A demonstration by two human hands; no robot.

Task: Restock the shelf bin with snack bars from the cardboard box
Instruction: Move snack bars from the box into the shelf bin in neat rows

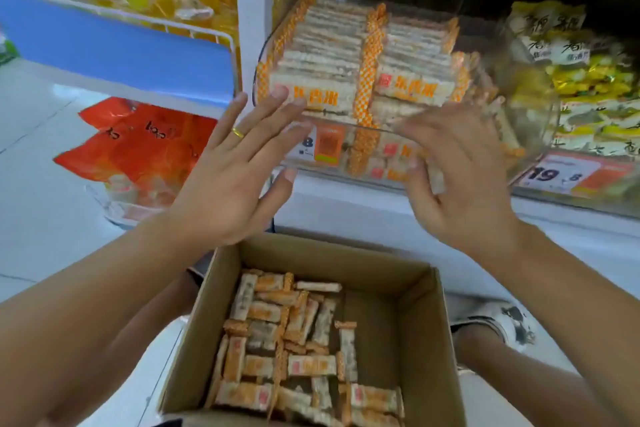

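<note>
The shelf (pixel 398 204) carries a clear bin (pixel 346 135) at its front edge, packed with rows of bars (pixel 332 45). Below it, the box (pixel 426 322) holds loose bars. Left hand (pixel 235 180) and right hand (pixel 460 177), fingers spread, hold nothing at the bin's front.

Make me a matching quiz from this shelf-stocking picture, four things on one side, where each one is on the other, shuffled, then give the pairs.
Things:
1. cardboard box
2. clear shelf bin
3. red packets
4. gold ring

Places:
A. on a finger of the left hand
B. lower shelf at left
C. below the hands, holding loose snack bars
D. on the shelf, filled with stacked bars

Pairs: 1-C, 2-D, 3-B, 4-A
</note>
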